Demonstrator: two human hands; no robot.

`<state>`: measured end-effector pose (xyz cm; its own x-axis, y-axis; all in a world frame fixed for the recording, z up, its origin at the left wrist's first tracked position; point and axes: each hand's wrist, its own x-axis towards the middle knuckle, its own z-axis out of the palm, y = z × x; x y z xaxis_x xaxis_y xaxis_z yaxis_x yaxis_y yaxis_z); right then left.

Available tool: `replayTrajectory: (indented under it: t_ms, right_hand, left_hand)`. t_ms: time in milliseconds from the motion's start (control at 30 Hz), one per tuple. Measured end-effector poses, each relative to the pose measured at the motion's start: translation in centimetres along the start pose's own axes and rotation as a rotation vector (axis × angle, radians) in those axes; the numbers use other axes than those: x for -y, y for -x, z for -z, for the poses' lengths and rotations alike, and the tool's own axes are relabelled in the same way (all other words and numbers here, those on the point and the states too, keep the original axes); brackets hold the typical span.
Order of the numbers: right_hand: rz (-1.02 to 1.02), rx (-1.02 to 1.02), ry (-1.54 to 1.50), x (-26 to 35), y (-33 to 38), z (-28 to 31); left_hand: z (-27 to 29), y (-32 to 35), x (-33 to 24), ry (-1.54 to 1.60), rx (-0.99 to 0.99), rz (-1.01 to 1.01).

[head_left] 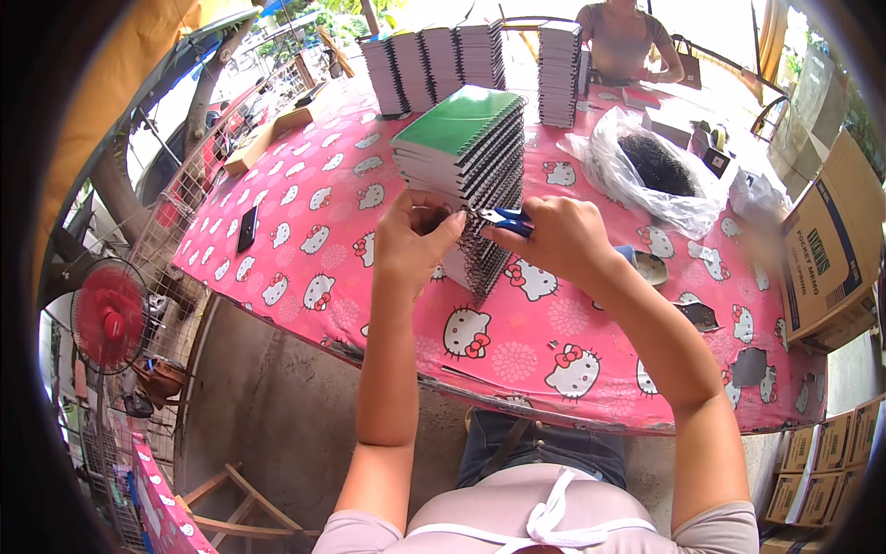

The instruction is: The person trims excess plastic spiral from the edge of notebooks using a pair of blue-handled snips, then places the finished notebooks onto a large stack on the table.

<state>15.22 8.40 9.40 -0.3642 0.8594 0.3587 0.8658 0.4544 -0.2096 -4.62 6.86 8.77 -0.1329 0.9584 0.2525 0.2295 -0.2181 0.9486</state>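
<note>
A tall stack of spiral notebooks (461, 148) with a green top cover stands on the table in front of me, its black wire coils facing right. My left hand (415, 231) is closed at the near corner of the stack, thumb and fingers pinching a spiral notebook by its coil end. In my right hand (563, 235) is a pair of blue-handled pliers (508, 219). The jaws of the pliers meet the coil right beside my left thumb. My fingers hide part of the coil's end.
More notebook stacks (434, 69) line the table's far side, where a person (628, 42) sits. A plastic bag of black coils (655, 166) lies at right, near a cardboard box (835, 249). A phone (247, 228) rests at left; a red fan (111, 317) stands beyond the edge.
</note>
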Motion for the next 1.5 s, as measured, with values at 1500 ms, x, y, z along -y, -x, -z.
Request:
replayTrajectory:
  t_ms: [1500]
  right_hand:
    - [0.235,-0.433,0.162,-2.7,2.0,-3.8]
  left_hand:
    - [-1.2,1.3,2.6,0.116,0.058,0.183]
